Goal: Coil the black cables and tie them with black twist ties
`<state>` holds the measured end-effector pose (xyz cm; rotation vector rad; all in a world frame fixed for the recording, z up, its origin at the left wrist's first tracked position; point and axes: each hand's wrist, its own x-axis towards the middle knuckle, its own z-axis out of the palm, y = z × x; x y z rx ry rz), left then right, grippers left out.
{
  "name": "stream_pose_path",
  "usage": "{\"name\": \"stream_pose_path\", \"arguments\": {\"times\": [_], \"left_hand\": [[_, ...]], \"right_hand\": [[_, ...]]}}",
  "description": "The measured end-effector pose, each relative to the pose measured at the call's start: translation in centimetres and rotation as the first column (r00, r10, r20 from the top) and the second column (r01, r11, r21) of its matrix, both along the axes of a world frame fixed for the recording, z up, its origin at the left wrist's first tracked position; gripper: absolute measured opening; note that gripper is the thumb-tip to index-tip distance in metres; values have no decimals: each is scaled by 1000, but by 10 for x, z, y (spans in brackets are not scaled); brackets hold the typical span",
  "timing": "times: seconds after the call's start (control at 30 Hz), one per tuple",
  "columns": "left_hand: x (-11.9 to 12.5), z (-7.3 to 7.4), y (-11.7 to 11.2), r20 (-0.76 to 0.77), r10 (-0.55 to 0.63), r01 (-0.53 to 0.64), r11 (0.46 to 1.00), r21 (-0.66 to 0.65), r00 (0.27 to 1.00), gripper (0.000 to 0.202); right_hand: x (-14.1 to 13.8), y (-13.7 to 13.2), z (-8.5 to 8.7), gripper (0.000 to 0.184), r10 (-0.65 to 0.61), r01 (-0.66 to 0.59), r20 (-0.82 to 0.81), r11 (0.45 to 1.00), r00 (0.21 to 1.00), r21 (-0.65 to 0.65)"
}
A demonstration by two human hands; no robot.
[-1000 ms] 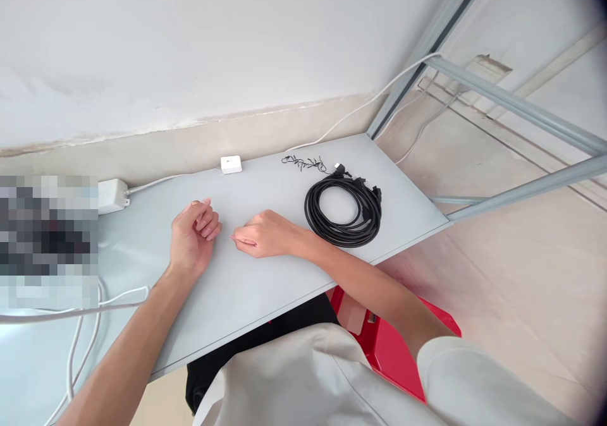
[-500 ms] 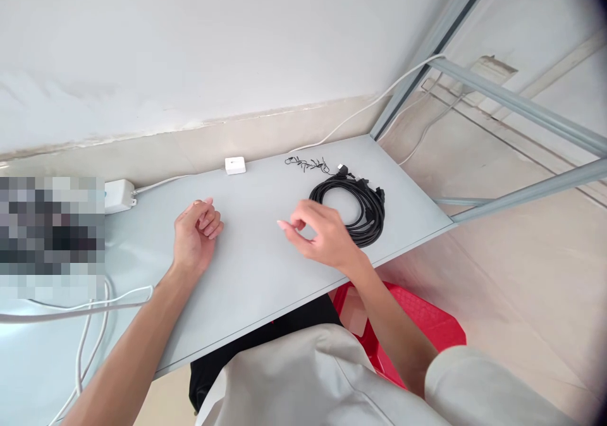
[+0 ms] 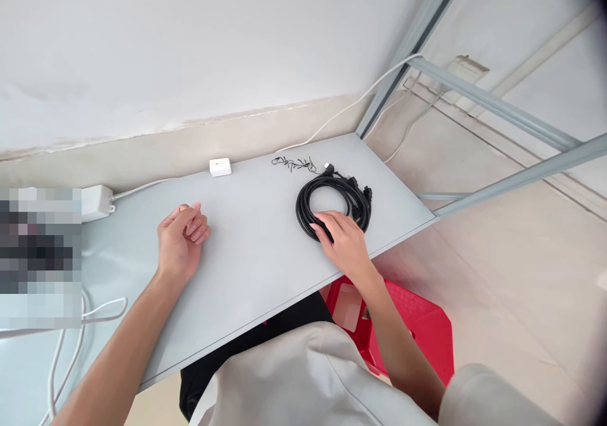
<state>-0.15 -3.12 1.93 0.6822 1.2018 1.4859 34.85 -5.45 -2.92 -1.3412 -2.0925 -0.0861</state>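
A thick coil of black cables (image 3: 303,192) with several plugs lies on the right part of the grey tabletop (image 3: 246,249). My right hand (image 3: 345,243) is on the near side of the coil, fingers curved over the strands and thumb close to the fingertips. Part of the coil is hidden under that hand. My left hand (image 3: 183,239) rests on the tabletop to the left, loosely curled into a fist, with nothing visible in it. Behind the coil is a small tangle of thin black ties (image 3: 294,163).
A small white box (image 3: 220,167) sits by the wall, joined by a cord to a white power strip (image 3: 97,202) at left. White cables (image 3: 78,344) loop at lower left. A metal frame (image 3: 497,103) rises at right; a red stool (image 3: 412,325) stands below the edge.
My right hand has come down onto the near side of the cable coil from its spot just left of it. My left hand stays curled. The view has shifted slightly right.
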Motion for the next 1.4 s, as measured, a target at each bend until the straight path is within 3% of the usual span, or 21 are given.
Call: {"name": "stream_pose_path", "arguments": {"times": [0.2, 0.33, 0.43, 0.5, 0.6, 0.67, 0.73, 0.97, 1.13, 1.27, 1.4], "left_hand": [[0, -1, -1, 3, -12, 12, 1000, 7, 1000, 56], [0, -1, -2, 2, -23, 23, 1000, 21, 1000, 57], [-1, -2, -2, -20, -32, 33, 999, 38, 999, 57], [-1, -3, -2, -30, -41, 42, 998, 53, 999, 58], [-2, -4, -3, -32, -52, 54, 997, 64, 998, 60], [-2, -5, -3, -38, -53, 56, 996, 72, 998, 60], [-2, -6, -3, -49, -52, 56, 995, 86, 997, 60], [-3, -8, 1, -58, -48, 54, 994, 95, 997, 58], [-1, -7, -2, -77, -63, 71, 993, 95, 995, 59], [-1, -8, -2, -100, -72, 82, 992, 98, 992, 58], [-3, -10, -1, -114, -76, 89, 989, 114, 991, 58]], "right_hand": [[-2, -1, 4, 33, -45, 43, 68, 999, 997, 30], [-3, -3, 10, 22, -43, 43, 45, 999, 998, 7], [8, 6, 19, 25, -59, 59, -18, 998, 998, -25], [24, 20, 25, 30, -136, 135, -30, 990, 990, -24], [56, 50, 29, 48, -367, 370, 56, 926, 928, -67], [74, 68, 29, 59, -440, 459, 138, 873, 887, -167], [84, 80, 27, 54, -460, 486, 158, 835, 874, -258], [84, 81, 27, 34, -517, 511, 35, 830, 855, -223], [81, 78, 35, 38, -494, 488, -25, 865, 869, -117], [72, 72, 54, 44, -406, 381, -266, 913, 874, -145], [58, 73, 86, 52, -329, 224, -554, 942, 765, -249]]}}
